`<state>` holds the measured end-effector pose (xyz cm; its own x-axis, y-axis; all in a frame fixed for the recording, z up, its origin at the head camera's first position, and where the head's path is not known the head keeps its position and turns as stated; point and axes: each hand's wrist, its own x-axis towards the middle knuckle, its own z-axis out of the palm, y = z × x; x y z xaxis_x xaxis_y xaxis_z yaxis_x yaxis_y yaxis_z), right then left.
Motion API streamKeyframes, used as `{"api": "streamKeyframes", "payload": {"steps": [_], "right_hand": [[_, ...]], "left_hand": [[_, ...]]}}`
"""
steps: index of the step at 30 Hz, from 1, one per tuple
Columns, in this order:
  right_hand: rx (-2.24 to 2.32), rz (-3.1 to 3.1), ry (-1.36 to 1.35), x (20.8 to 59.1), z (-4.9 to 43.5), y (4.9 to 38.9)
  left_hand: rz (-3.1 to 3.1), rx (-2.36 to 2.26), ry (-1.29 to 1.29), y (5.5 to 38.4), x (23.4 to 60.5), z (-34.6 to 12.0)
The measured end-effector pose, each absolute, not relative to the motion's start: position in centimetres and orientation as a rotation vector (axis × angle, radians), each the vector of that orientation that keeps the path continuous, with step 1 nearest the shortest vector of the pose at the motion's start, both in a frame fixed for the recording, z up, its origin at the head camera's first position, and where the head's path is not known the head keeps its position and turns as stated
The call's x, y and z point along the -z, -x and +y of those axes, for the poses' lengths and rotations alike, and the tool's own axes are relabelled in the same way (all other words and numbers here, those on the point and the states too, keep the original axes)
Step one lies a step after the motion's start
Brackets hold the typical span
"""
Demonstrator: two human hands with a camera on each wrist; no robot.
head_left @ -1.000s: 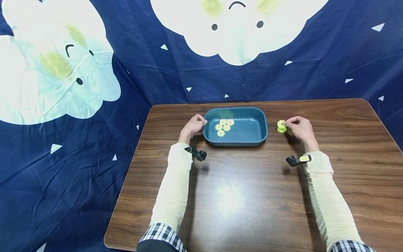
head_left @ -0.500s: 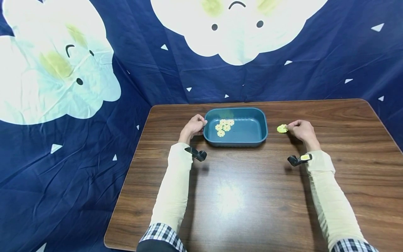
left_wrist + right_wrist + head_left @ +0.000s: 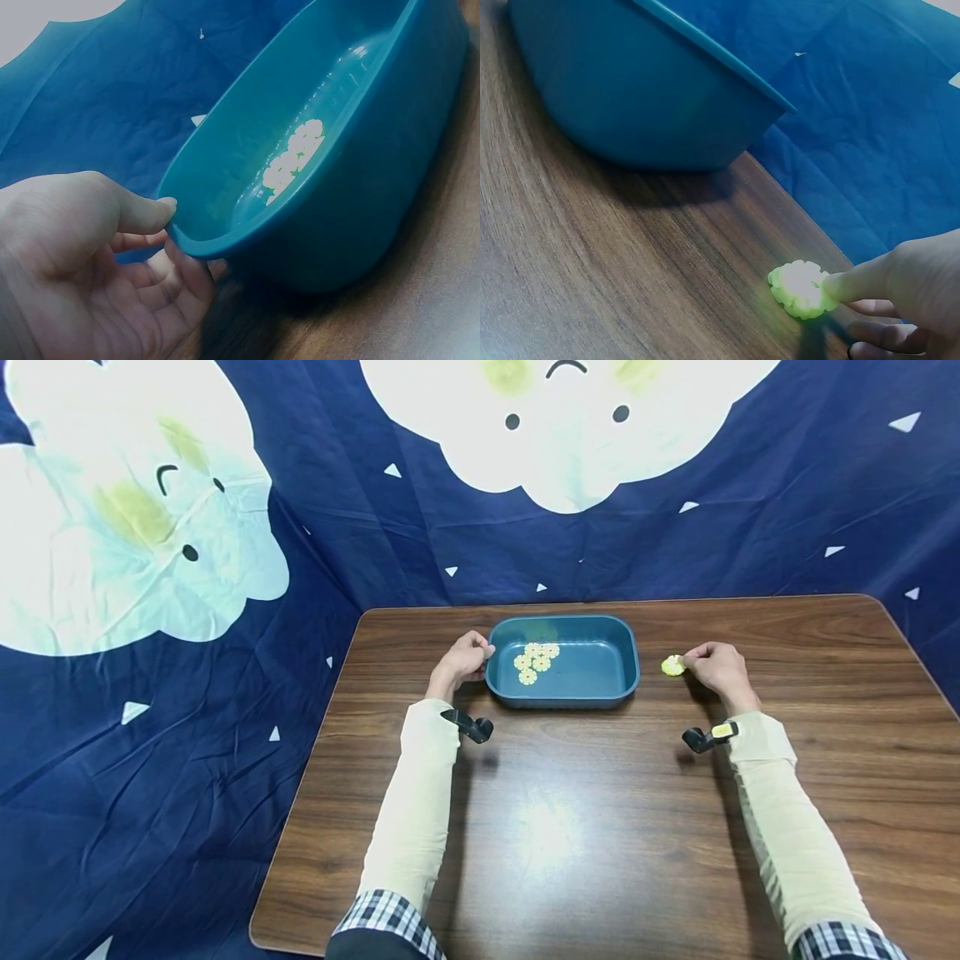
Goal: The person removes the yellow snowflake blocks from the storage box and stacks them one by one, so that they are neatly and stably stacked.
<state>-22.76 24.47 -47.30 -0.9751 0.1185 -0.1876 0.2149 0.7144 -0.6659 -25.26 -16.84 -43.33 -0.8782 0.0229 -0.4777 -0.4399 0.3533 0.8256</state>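
A teal rectangular plastic basin stands on the table, with several pale yellow flower-shaped pieces lying on its floor toward the left. My left hand pinches the basin's left rim, thumb over the edge and fingers below, as the left wrist view shows closely. Right of the basin, my right hand pinches a bright yellow-green flower-shaped piece at its edge, between thumb and fingertips. In the right wrist view this piece is held close over the wood, and its scalloped edge looks layered.
The brown wood-grain table reaches back to a dark blue cloth printed with white clouds and small triangles. More of this cloth hangs along the left side. Both wrists carry small black cameras.
A second ago two flower shapes showed, one behind the other, at my right fingertips; now they overlap into one outline. My right hand shifted slightly toward me. The left hand and basin stayed put.
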Motion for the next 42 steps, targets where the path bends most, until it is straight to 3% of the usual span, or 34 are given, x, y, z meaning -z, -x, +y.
{"api": "streamKeyframes", "payload": {"steps": [26, 42], "right_hand": [[1.094, 2.848, -0.252, 46.9, 24.4, 22.7], [1.250, 2.987, -0.165, 44.1, 22.7, 22.6]], "left_hand": [[2.192, -1.565, 0.370, 24.9, 42.9, -16.7], [2.187, -1.570, 0.375, 25.0, 43.0, -16.7]]}}
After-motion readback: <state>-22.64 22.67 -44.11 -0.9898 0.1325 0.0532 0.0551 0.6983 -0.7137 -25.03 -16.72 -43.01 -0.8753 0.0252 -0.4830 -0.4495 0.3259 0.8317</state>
